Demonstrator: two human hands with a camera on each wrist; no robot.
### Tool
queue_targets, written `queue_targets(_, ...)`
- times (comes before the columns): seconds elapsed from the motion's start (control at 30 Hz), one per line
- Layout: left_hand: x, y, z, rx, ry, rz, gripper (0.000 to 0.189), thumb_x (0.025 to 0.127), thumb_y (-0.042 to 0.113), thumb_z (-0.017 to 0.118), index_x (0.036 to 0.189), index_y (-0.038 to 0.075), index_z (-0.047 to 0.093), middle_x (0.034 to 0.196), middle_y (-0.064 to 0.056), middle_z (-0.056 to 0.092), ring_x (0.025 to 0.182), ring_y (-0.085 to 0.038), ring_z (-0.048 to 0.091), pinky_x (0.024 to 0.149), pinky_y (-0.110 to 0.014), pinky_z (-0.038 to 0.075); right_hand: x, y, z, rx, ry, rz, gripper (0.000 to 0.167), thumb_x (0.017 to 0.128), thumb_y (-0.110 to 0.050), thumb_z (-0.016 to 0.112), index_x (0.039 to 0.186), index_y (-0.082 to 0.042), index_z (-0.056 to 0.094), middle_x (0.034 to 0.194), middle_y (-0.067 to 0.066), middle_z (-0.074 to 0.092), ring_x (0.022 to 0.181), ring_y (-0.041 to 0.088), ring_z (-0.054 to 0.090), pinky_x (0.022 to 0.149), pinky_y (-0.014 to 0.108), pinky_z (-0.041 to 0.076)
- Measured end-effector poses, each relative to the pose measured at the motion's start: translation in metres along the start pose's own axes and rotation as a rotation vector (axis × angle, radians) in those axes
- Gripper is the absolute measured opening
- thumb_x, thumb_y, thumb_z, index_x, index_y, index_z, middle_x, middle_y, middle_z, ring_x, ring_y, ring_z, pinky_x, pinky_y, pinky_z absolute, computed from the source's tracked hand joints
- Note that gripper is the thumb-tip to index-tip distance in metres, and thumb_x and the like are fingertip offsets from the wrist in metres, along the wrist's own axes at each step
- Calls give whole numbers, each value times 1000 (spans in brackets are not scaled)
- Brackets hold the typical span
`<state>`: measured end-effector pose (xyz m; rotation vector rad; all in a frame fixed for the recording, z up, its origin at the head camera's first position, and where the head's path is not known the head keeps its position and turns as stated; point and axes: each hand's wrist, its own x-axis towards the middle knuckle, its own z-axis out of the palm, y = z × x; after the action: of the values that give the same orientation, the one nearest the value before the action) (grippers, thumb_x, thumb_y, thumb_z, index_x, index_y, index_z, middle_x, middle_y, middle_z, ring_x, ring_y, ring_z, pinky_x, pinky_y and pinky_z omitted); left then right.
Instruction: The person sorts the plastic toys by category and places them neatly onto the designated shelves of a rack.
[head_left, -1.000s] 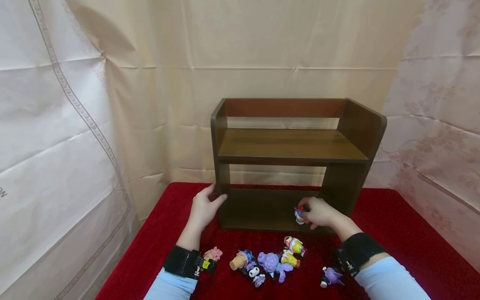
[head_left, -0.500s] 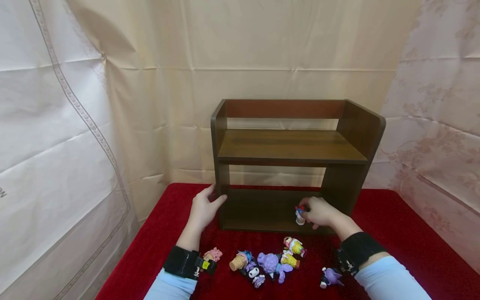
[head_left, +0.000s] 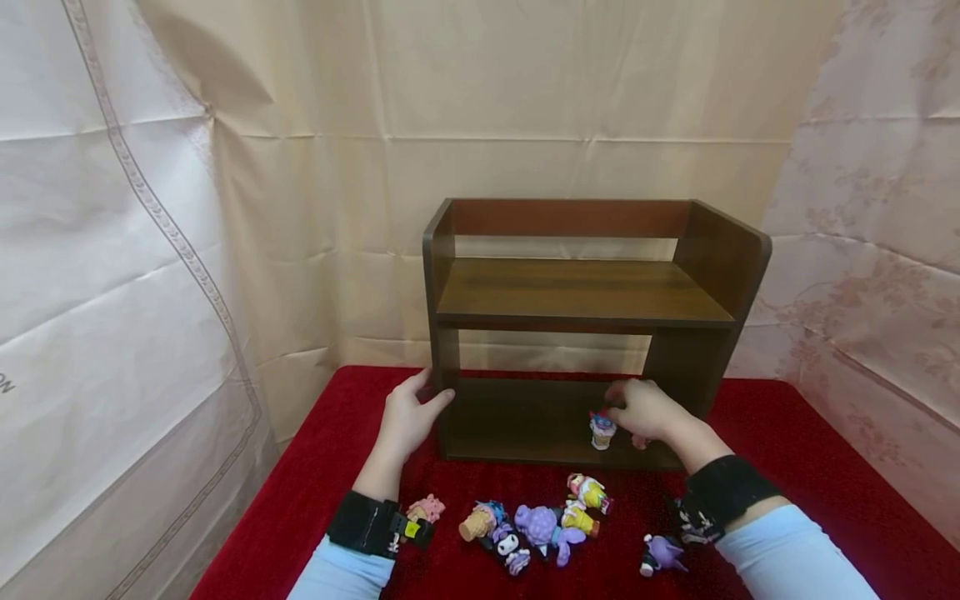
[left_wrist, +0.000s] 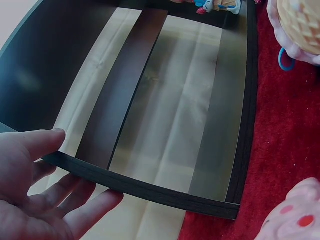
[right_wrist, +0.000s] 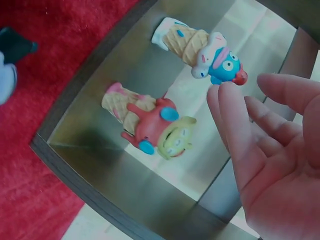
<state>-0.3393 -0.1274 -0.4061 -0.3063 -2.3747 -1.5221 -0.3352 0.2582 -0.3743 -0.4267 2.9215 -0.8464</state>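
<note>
A dark brown two-tier shelf (head_left: 585, 287) stands on the red cloth. My left hand (head_left: 405, 417) grips its left side panel, thumb on the inner side and fingers on the outer in the left wrist view. On the bottom board, near the right end, a blue-headed figurine with red on top (right_wrist: 225, 62) stands upright on an ice-cream-cone base. Beside it, nearer the right panel, is a red figurine with a pale green face (right_wrist: 155, 122), also on a cone base and mostly hidden in the head view. My right hand (head_left: 651, 408) is spread next to the blue-headed figurine, holding nothing.
Several figurines lie in front of the shelf: a pink one (head_left: 427, 507), a cone-based one (head_left: 477, 523), a black-and-white one (head_left: 510, 546), a lilac one (head_left: 537, 524) and yellow ones (head_left: 591, 493). A purple figurine (head_left: 662, 553) lies near my right wrist. Fabric hangs behind.
My right hand has let go of the blue-headed figurine and moved slightly up and right, leaving it standing on the bottom board. My left hand stays in place.
</note>
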Motion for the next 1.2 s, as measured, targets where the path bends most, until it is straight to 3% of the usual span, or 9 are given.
queue_targets(0.17,0,1,0,1,-2,-8,57,96,21,72,148,6,54,140,-16,61,123,-36,60,95,-49,54,3,-2,-4,-57,48,-28,37,97,-13,64,129,6,59,111,25,68,47,27,65,49,34,54)
queue_targets(0.3,0,1,0,6,-2,-9,58,96,21,72,148,5,53,140,-16,61,123,-36,60,95,-49,54,6,-3,-2,-74,35,-21,41,95,-18,70,130,2,59,117,24,66,46,27,64,46,35,53)
queue_targets(0.5,-1,2,-1,-1,-2,-18,57,96,21,72,148,6,54,140,-16,61,123,-35,61,95,-50,54,9,-4,6,-187,-28,-3,54,88,-24,81,132,-1,59,92,8,65,44,22,60,43,33,48)
queue_targets(0.67,-1,3,-1,4,-4,-16,57,96,21,72,148,6,54,140,-16,61,123,-34,61,95,-49,54,9,-3,12,-264,-41,-1,53,83,-25,86,126,-3,63,94,8,61,45,15,56,44,30,47)
queue_targets(0.83,-1,2,-2,6,-4,-9,57,95,22,73,147,7,54,140,-15,61,123,-34,61,95,-50,54,10,0,16,-331,-34,-35,43,82,-22,86,116,-4,67,91,6,63,58,15,58,48,30,48)
queue_targets(1.0,0,2,-1,6,-2,-2,57,96,21,73,147,6,54,141,-14,61,123,-33,61,95,-49,54,13,3,19,-406,-13,-85,34,82,-20,86,107,-6,68,89,3,65,74,16,59,60,35,52)
queue_targets(1.2,0,1,-1,2,-2,-11,57,96,20,72,148,6,53,141,-15,60,123,-34,61,95,-49,54,16,6,19,-431,-10,-96,31,82,-19,86,105,-7,68,88,3,65,77,17,60,66,38,53)
